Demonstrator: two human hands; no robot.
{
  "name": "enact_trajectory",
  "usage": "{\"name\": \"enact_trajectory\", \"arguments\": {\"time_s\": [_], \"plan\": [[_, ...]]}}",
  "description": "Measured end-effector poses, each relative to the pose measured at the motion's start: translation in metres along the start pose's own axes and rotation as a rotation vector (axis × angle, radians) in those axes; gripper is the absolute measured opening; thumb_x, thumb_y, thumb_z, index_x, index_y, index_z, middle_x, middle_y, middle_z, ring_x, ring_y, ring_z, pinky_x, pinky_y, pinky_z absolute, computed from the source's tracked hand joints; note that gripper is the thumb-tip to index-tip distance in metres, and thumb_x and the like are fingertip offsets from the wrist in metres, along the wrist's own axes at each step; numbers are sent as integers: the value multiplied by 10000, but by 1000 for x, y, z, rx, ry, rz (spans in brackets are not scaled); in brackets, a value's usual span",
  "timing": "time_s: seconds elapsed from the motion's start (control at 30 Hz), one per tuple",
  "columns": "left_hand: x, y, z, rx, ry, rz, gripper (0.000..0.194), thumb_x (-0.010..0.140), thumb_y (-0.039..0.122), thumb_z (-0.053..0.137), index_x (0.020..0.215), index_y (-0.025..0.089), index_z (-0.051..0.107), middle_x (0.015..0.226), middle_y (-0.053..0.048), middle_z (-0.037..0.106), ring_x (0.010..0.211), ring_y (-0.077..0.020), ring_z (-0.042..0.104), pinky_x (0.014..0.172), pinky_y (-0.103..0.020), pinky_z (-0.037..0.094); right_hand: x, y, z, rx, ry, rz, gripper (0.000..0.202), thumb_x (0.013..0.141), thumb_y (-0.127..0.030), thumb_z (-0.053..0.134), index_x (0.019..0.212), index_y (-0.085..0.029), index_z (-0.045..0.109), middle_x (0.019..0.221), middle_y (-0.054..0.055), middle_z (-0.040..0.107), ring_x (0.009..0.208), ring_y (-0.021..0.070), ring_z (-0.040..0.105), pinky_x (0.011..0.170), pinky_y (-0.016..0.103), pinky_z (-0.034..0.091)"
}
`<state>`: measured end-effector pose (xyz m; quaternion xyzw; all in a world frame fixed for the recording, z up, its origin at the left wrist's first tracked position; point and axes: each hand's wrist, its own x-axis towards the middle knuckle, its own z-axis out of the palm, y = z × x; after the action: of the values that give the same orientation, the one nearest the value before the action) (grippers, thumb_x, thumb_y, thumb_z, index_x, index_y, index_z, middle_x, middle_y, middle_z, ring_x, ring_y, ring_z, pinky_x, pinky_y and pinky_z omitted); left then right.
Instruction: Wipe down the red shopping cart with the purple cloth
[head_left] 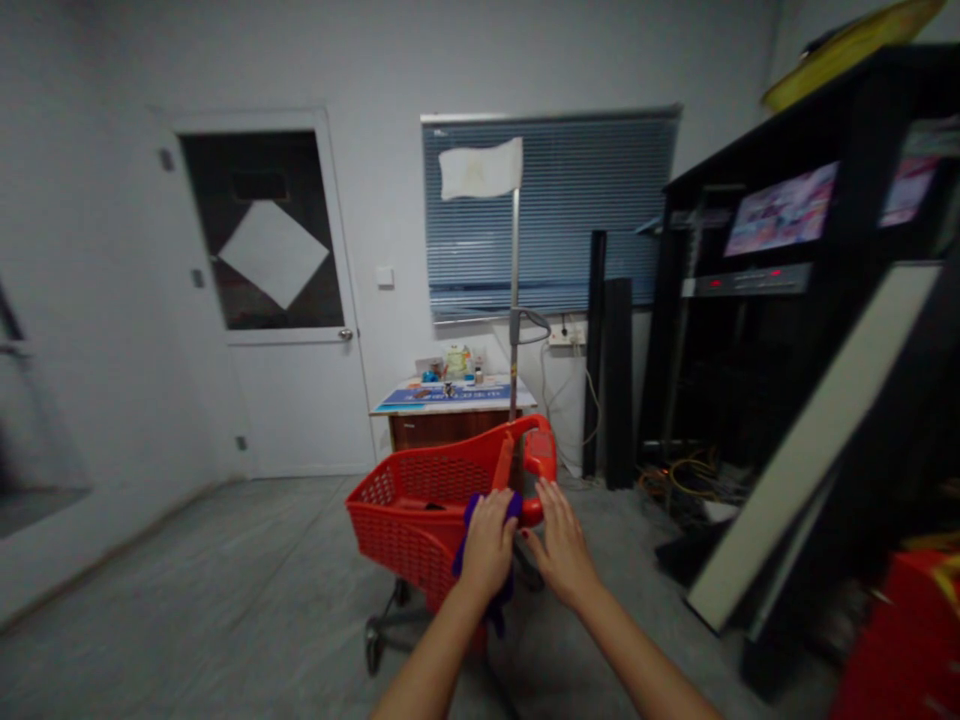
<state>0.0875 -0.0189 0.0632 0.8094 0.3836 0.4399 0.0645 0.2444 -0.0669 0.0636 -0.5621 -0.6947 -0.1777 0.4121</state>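
A red plastic shopping cart with perforated basket walls stands in front of me on dark wheels. My left hand is closed over a purple cloth, pressing it against the cart's handle. Parts of the cloth hang below that hand. At the right end of the handle, my right hand grips with fingers over it and thumb to the left. A pole with a white flag and a grey loop rises behind the handle. Small dark items lie in the basket, too unclear to name.
Behind the cart, a low table bears small bottles and a blue printed sheet. A white door is at the left. Leaning boards, loose cables and a black rack with screens take up the right.
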Motion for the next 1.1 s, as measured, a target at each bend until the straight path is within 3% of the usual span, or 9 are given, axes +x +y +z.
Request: {"name": "enact_trajectory", "arguments": {"time_s": [0.1, 0.27, 0.5, 0.73, 0.93, 1.1], "plan": [[0, 1, -4, -32, -15, 41, 408, 959, 212, 399, 1357, 223, 486, 1400, -86, 538, 1335, -225, 442, 1149, -542, 262, 0, -4, 0, 5, 2, -7, 675, 968, -484, 379, 1526, -201, 127, 1508, 125, 358, 1414, 258, 273, 1109, 468, 322], [-9, -19, -18, -23, 32, 6, 401, 966, 212, 374, 1350, 215, 493, 1387, -92, 548, 1347, -225, 428, 1134, -537, 299, 0, -8, 1, 22, -8, -23, 669, 968, -497, 373, 1526, -217, 133, 1514, 115, 350, 1410, 261, 281, 1099, 473, 336], [0, -4, -8, -33, 15, 39, 391, 964, 222, 397, 1341, 205, 498, 1381, -94, 554, 1326, -226, 453, 1139, -538, 286, 2, -18, 6, 27, 23, -13, 681, 966, -529, 356, 1524, -206, 135, 1503, 116, 364, 1405, 270, 285, 1103, 485, 331], [-5, -16, -19, 23, 60, 14, 390, 958, 191, 386, 1327, 208, 509, 1368, -92, 566, 1332, -232, 443, 1148, -567, 246, 2, -18, 6, 7, 2, -31, 693, 961, -539, 362, 1527, -212, 132, 1501, 112, 373, 1391, 272, 312, 1095, 474, 339], [-7, -8, -12, 5, 38, 55, 418, 956, 189, 396, 1367, 218, 465, 1392, -88, 543, 1352, -224, 419, 1149, -568, 251, -2, -25, 11, 46, 48, 1, 693, 960, -554, 351, 1522, -209, 137, 1498, 128, 365, 1388, 292, 310, 1078, 510, 348], [-9, -16, -13, 26, 45, 95, 453, 918, 130, 413, 1356, 220, 477, 1377, -91, 556, 1352, -231, 417, 1140, -584, 261, -6, -31, 8, 57, 66, -1, 661, 967, -543, 336, 1513, -211, 165, 1482, 122, 390, 1379, 284, 323, 1072, 504, 356]]}}
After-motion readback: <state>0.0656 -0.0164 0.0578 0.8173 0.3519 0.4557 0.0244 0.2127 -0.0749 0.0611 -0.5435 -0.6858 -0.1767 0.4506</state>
